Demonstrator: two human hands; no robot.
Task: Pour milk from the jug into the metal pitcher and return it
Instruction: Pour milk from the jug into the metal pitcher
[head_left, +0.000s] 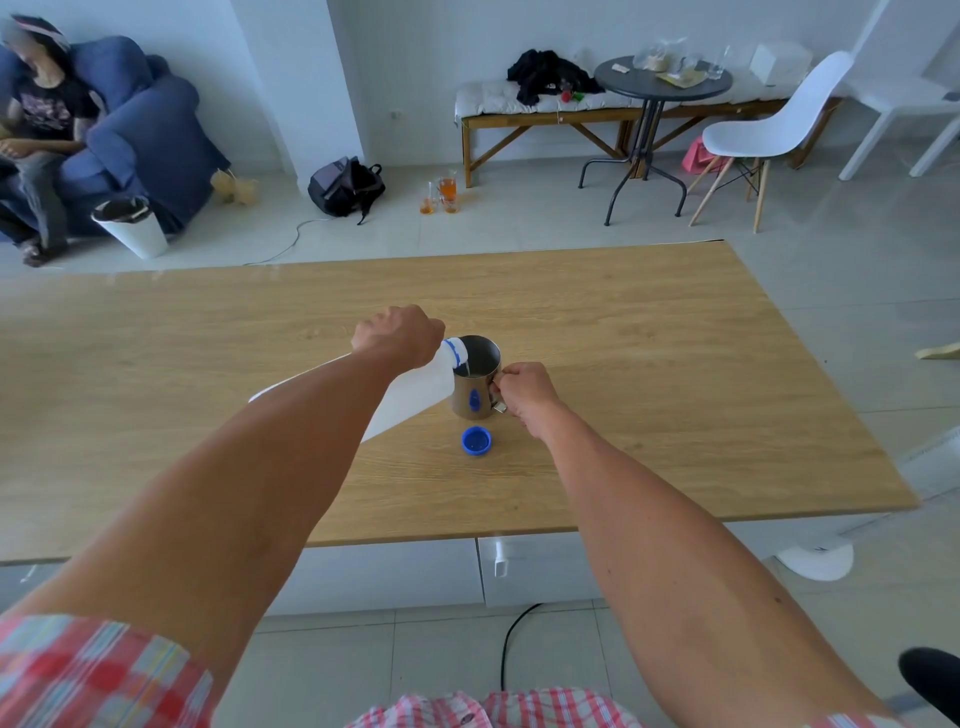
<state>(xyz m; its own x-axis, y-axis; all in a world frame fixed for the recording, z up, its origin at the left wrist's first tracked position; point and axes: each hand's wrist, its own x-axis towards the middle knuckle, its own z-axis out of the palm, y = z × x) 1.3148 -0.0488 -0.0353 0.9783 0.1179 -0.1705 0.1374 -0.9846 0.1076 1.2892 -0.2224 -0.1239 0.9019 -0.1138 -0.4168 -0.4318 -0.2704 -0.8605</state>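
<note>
A white plastic milk jug (415, 397) is tipped to the right, its blue-ringed mouth over the rim of the metal pitcher (475, 376). A thin stream of milk runs into the pitcher. My left hand (397, 335) grips the jug from above, and my forearm hides much of its body. My right hand (524, 392) pinches the pitcher's handle on its right side. The pitcher stands upright on the wooden table (675, 415). The jug's blue cap (476, 440) lies open side up just in front of the pitcher.
Beyond the table's far edge are a white bin (132, 226), a backpack (345, 187), glasses of amber drink on the floor (441, 197), a round dark table (660, 83) and a white chair (774, 130). A person sits on a blue sofa (140, 130).
</note>
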